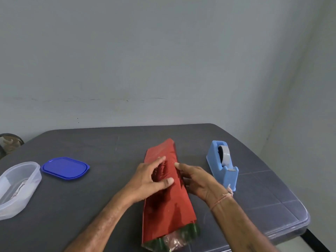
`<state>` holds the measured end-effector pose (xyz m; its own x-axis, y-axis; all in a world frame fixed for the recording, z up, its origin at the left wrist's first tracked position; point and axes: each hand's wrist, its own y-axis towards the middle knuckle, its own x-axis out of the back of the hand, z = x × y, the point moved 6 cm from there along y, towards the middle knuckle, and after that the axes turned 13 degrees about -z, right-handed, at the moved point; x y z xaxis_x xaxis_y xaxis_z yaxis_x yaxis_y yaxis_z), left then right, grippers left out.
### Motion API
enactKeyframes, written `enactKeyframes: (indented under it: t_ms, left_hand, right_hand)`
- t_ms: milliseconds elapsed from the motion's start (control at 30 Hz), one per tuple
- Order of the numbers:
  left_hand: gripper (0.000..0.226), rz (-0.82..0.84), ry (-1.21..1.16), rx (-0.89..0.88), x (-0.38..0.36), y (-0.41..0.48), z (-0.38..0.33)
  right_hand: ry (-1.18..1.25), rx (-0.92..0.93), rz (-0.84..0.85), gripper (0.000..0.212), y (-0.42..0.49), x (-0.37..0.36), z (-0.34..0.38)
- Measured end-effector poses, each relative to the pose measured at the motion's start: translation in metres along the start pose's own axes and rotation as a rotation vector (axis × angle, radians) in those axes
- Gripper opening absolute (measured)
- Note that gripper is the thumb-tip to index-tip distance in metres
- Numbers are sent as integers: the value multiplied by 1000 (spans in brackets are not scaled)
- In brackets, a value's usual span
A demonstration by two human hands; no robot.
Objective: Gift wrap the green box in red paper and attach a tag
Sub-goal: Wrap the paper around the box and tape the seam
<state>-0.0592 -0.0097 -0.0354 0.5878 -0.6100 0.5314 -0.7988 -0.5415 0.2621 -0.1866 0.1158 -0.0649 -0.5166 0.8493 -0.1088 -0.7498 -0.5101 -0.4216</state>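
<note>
Red paper (164,204) is being pressed around the green box (193,230) by flat-fingered left hand (145,179) and right hand (198,180), ends unfolded, three-o'clock tape dispenser (223,167) unused, tag unattached.

We see plain red paper (169,188) around the green box (189,232), whose dark green shows at the near end beside the paper's silvery inner face (172,242). The table (72,206) is dark grey, the lid (65,167) deep blue, the container (18,186) cloudy clear, and the tape dispenser (222,179) light blue with a grey tape roll (225,156).
</note>
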Motion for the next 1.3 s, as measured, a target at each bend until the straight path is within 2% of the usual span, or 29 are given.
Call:
enactKeyframes:
  t_ms: [167, 300, 367, 500, 633, 800, 933, 1033, 1133, 1167, 1233, 1300]
  left_hand:
    - [111, 240, 231, 14, -41, -7, -12]
    - [122, 321, 359, 1, -60, -8, -16]
    - [121, 343, 377, 7, -62, -8, -16]
    - [118, 359, 388, 21, -61, -7, -14]
    - [128, 357, 487, 16, -67, -8, -16]
    - [126, 367, 492, 13, -68, -9, -18]
    - [125, 373, 477, 28, -68, -8, -17]
    - [126, 375, 476, 29, -69, -7, -17]
    - [125, 377, 470, 32, -69, -7, -17]
    - [126, 380, 468, 32, -69, -7, -17]
    - [129, 382, 461, 31, -69, -7, -17]
    - [133, 380, 448, 32, -68, -7, -17]
  right_hand:
    - [134, -81, 73, 48, 5, 33, -24]
    - [155, -21, 109, 39, 6, 51, -23]
    - [133, 9, 114, 34, 8, 55, -22]
    - [93, 19, 62, 41, 14, 57, -26]
    - [6, 106, -39, 18, 14, 67, -25]
    - [-132, 182, -86, 16, 14, 74, -26]
    - [-109, 227, -133, 15, 6, 84, -28]
    - [-132, 431, -274, 9, -16, 98, -17]
    - [-181, 693, -638, 3, -48, 127, 14]
    - [-218, 745, -742, 11, -52, 138, 24]
    - [-348, 682, -800, 30, -43, 155, 39]
    - [-498, 502, -728, 44, -25, 165, 45]
